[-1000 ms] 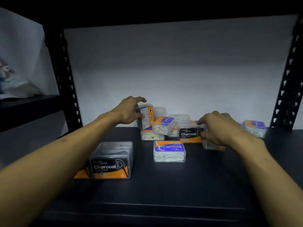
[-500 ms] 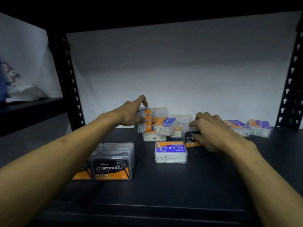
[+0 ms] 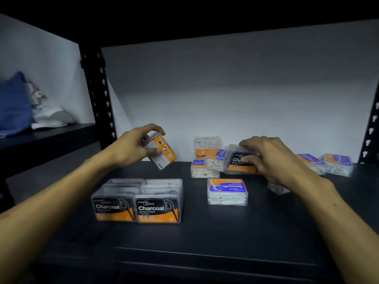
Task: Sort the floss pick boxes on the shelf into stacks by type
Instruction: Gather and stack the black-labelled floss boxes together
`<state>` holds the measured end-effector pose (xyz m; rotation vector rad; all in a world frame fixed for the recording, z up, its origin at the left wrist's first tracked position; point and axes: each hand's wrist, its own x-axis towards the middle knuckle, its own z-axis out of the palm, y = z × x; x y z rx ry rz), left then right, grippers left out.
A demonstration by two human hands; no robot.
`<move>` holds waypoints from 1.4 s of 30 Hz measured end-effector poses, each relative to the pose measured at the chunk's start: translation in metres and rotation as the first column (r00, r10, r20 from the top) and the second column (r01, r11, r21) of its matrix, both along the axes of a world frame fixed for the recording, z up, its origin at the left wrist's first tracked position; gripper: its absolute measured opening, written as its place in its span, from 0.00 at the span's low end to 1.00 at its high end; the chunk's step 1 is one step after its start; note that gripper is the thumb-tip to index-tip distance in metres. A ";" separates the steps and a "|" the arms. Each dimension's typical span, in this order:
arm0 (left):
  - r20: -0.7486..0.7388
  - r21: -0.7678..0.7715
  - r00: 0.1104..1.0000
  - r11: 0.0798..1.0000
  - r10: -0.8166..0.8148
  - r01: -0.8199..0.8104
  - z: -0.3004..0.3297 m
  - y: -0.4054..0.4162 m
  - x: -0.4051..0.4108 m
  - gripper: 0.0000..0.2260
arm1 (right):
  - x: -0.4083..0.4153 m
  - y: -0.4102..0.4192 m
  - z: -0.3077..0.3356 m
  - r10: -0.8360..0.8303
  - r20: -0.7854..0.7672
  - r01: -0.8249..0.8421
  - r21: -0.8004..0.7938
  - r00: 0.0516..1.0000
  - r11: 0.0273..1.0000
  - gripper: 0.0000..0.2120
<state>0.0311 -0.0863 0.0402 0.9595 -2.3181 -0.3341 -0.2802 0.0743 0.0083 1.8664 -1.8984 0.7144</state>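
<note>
Black shelf [image 3: 205, 238]. Two Charcoal boxes [image 3: 158, 201] side by side at 7 o'clock, Smooth box [image 3: 227, 191] centre. Right hand [image 3: 272, 158], 3 o'clock, fingers clamped on Charcoal box [image 3: 238, 160] atop rear pile. Left hand [image 3: 133, 148], 10 o'clock, pinches tilted orange-backed box [image 3: 163, 151] clear of shelf.

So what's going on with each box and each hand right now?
Left hand: grips a tilted box, back label showing, off the shelf.
Right hand: grips a Charcoal box at the pile.
Two Charcoal boxes: side by side, front left.
Smooth box: flat, alone, label upside down.
Round box: under the pile.
Two purple-label boxes: resting far right.
</note>
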 end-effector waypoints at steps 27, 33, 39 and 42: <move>-0.282 0.156 0.896 0.938 0.344 -0.311 -0.069 -0.036 0.106 0.23 | 0.114 -0.072 -0.021 0.160 0.090 -0.176 0.207 0.983 0.963 0.18; -0.165 0.196 0.945 0.949 0.281 -0.248 -0.086 -0.052 0.118 0.22 | 0.112 -0.076 -0.023 0.158 0.047 -0.164 0.214 0.986 0.963 0.20; -0.107 0.192 0.972 0.964 0.207 -0.184 -0.090 -0.057 0.113 0.23 | 0.111 -0.073 -0.022 0.153 0.065 -0.165 0.240 0.986 0.957 0.20; -0.202 0.297 0.945 0.935 0.259 -0.193 -0.082 -0.053 0.109 0.19 | 0.113 -0.072 -0.021 0.155 0.081 -0.171 0.253 0.985 0.952 0.21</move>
